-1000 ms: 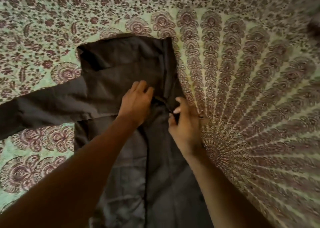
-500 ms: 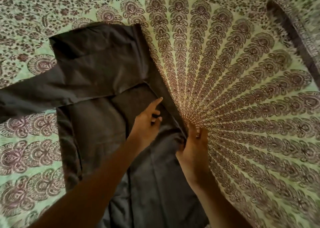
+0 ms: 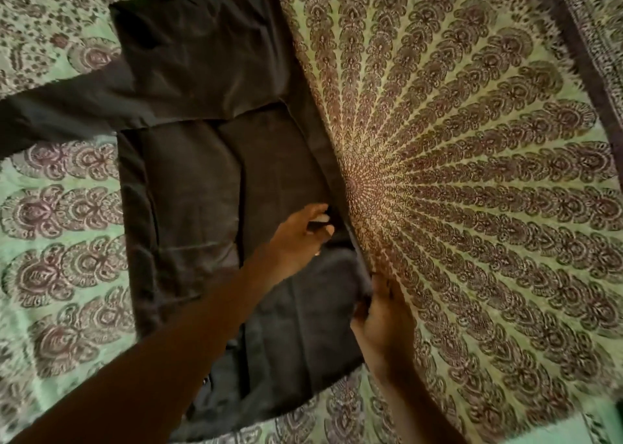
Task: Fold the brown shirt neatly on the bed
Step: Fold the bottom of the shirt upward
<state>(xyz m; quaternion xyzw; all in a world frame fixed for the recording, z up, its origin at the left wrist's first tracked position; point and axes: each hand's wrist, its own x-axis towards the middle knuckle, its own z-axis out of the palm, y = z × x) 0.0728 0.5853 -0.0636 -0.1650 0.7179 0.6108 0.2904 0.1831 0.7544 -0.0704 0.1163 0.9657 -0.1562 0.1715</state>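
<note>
The brown shirt (image 3: 209,160) lies flat on the bed (image 3: 472,190), which is covered by a green sheet with a dark mandala print. The shirt's right side is folded inward along a straight edge, and one sleeve stretches out to the left. My left hand (image 3: 301,233) rests on the folded panel near its right edge, fingers curled on the cloth. My right hand (image 3: 382,312) pinches the shirt's right folded edge lower down, thumb over the fabric.
A dark border band (image 3: 580,62) of the sheet runs down the far right, where the bed's edge falls away. The shirt's hem (image 3: 269,406) lies close to me, slightly rumpled.
Both hands have slid down the shirt's right fold toward me. The view has shifted, so more of the shirt and its left sleeve shows.
</note>
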